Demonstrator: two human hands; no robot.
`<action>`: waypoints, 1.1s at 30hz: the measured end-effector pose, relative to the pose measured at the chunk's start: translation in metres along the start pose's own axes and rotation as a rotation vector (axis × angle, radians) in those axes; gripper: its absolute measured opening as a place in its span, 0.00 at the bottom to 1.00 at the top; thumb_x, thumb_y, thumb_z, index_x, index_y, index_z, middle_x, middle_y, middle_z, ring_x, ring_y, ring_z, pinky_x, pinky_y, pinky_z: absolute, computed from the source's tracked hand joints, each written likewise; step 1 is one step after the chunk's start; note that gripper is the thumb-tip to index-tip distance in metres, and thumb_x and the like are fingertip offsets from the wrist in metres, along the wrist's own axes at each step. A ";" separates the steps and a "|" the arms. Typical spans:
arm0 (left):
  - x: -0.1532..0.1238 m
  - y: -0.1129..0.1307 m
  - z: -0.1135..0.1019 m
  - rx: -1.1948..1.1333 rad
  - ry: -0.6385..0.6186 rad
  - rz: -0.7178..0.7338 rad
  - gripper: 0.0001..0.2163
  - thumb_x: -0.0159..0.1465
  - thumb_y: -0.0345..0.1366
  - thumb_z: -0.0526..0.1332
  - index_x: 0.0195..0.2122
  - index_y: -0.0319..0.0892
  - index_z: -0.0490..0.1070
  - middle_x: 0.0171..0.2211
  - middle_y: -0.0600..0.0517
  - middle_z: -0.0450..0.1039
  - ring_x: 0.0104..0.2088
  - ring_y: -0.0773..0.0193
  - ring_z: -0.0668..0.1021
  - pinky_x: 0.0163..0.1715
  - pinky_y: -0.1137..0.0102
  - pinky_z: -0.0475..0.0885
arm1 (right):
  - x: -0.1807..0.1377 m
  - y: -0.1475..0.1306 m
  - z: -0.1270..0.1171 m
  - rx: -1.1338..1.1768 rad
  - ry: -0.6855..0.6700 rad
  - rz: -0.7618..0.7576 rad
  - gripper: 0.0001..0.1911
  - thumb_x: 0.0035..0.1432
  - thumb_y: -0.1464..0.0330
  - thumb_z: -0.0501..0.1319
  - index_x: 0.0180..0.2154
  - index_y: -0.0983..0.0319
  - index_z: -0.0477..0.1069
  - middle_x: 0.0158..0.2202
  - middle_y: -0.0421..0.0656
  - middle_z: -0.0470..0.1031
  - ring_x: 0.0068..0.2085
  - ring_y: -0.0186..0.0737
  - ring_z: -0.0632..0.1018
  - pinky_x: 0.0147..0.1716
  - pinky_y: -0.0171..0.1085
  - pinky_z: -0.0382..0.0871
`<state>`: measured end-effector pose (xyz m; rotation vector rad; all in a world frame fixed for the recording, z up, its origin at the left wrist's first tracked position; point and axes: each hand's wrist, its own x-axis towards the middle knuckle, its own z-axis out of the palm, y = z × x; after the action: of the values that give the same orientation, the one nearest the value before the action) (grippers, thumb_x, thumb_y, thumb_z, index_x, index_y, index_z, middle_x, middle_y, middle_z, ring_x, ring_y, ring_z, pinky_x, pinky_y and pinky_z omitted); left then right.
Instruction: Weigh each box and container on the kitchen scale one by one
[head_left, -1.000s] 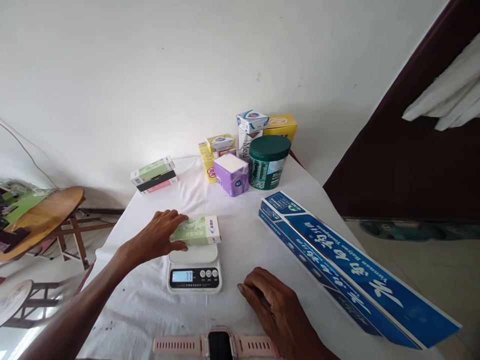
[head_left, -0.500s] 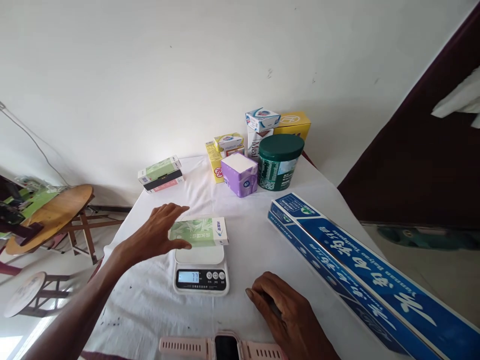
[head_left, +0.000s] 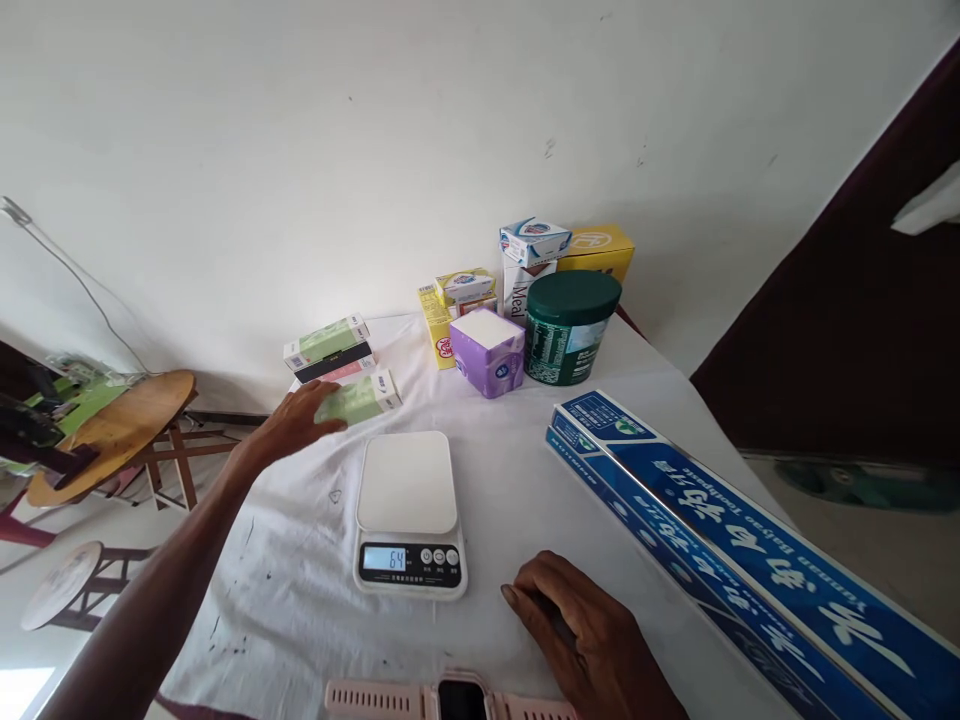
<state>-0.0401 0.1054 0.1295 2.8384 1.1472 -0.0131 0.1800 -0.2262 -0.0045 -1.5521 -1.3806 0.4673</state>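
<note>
My left hand (head_left: pixel 298 418) grips the left end of a small green-and-white carton (head_left: pixel 367 396), thumb at the near side and fingers over the top. The carton is just in front of two stacked cartons, a green-and-white one (head_left: pixel 327 341) on top of a black-and-pink one (head_left: pixel 336 369). Nearer to me is a white kitchen scale (head_left: pixel 407 482) with a bare platform; its display looks like 64. My right hand (head_left: pixel 577 625) rests on the cloth right of the scale, fingers curled and thumb against them. Whatever may be inside that hand is hidden.
A purple tissue pack (head_left: pixel 489 352), a green lidded tub (head_left: pixel 570 328) and several small boxes stand near the wall. A long blue toothpaste box (head_left: pixel 720 530) lies along the right side. A pink-strapped smartwatch (head_left: pixel 460 698) is at the bottom edge. Stools stand left.
My left hand has carried the green-and-white carton off the scale, away from me and left towards the stack. The display fell from about 77 to 64. My right hand has stayed put.
</note>
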 end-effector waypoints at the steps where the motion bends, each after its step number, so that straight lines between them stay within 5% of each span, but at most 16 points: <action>1: 0.012 -0.011 0.002 0.017 -0.002 -0.041 0.27 0.67 0.48 0.61 0.64 0.43 0.61 0.63 0.41 0.67 0.62 0.47 0.70 0.62 0.55 0.64 | 0.000 0.000 0.000 -0.001 0.000 0.005 0.13 0.73 0.63 0.55 0.33 0.56 0.67 0.31 0.41 0.74 0.29 0.37 0.78 0.28 0.34 0.72; 10: 0.064 -0.048 0.030 0.080 -0.048 -0.163 0.27 0.66 0.42 0.59 0.65 0.42 0.61 0.61 0.38 0.68 0.62 0.41 0.69 0.60 0.49 0.64 | 0.001 -0.001 -0.001 -0.015 0.003 -0.017 0.13 0.73 0.66 0.55 0.32 0.56 0.65 0.30 0.40 0.73 0.29 0.37 0.77 0.29 0.35 0.71; 18: 0.057 -0.029 0.022 0.158 0.021 -0.140 0.29 0.65 0.42 0.62 0.66 0.40 0.61 0.62 0.34 0.65 0.65 0.34 0.66 0.61 0.45 0.63 | 0.002 -0.006 -0.002 -0.072 0.014 -0.022 0.13 0.73 0.69 0.53 0.31 0.57 0.64 0.31 0.41 0.72 0.32 0.37 0.76 0.31 0.36 0.69; 21: 0.050 0.009 0.014 0.182 0.148 -0.002 0.27 0.66 0.41 0.62 0.65 0.38 0.61 0.62 0.33 0.63 0.63 0.34 0.67 0.61 0.44 0.64 | 0.003 -0.008 -0.002 -0.084 0.026 -0.025 0.13 0.72 0.70 0.53 0.31 0.58 0.64 0.31 0.41 0.71 0.32 0.37 0.75 0.31 0.36 0.67; 25: 0.037 0.098 0.004 0.012 0.249 0.432 0.23 0.70 0.42 0.62 0.64 0.43 0.62 0.59 0.39 0.69 0.60 0.45 0.72 0.60 0.50 0.68 | 0.003 -0.009 -0.002 -0.082 0.032 -0.011 0.13 0.72 0.70 0.54 0.31 0.58 0.63 0.31 0.40 0.70 0.31 0.36 0.73 0.31 0.35 0.66; 30: 0.029 0.224 0.003 -0.107 0.164 0.839 0.29 0.68 0.40 0.66 0.66 0.43 0.57 0.63 0.39 0.65 0.62 0.47 0.70 0.60 0.50 0.69 | 0.004 -0.012 -0.004 -0.083 0.035 -0.022 0.14 0.71 0.71 0.55 0.29 0.58 0.60 0.30 0.39 0.69 0.32 0.36 0.73 0.31 0.35 0.65; 33: 0.037 0.277 0.008 -0.072 0.106 0.973 0.34 0.63 0.38 0.71 0.67 0.42 0.56 0.66 0.37 0.63 0.65 0.45 0.67 0.62 0.51 0.67 | 0.004 -0.014 -0.007 -0.077 0.021 -0.010 0.15 0.70 0.71 0.55 0.28 0.58 0.58 0.30 0.39 0.68 0.32 0.35 0.72 0.31 0.35 0.64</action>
<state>0.1786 -0.0680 0.1396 3.0174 -0.3051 0.2284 0.1796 -0.2269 0.0117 -1.6067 -1.4036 0.3947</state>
